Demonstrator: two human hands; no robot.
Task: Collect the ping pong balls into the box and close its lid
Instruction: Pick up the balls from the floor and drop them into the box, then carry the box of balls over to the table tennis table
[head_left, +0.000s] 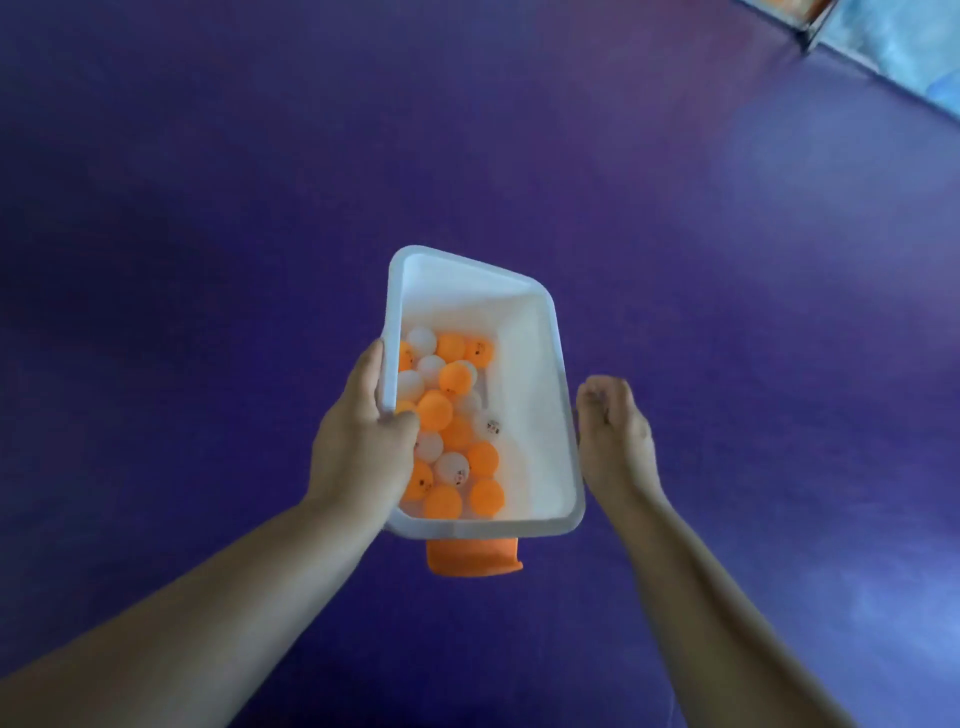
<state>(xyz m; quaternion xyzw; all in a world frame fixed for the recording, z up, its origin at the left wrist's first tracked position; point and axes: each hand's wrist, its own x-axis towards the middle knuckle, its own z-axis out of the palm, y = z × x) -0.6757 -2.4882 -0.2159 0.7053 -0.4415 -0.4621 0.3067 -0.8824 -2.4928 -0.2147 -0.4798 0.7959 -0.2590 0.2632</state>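
Observation:
A white rectangular plastic box (535, 374) is held up over a purple floor, tilted so that its contents lie along the left side. Several orange and white ping pong balls (449, 421) are piled inside it. My left hand (363, 447) grips the box's left rim, thumb inside over the balls. My right hand (613, 431) hovers just right of the box's right rim, fingers loosely curled, holding nothing. An orange clip or handle (472, 557) sticks out under the box's near end. No lid is in view.
The purple floor (208, 208) fills almost the whole view. At the top right corner a dark-framed edge and a pale blue surface (893, 47) show.

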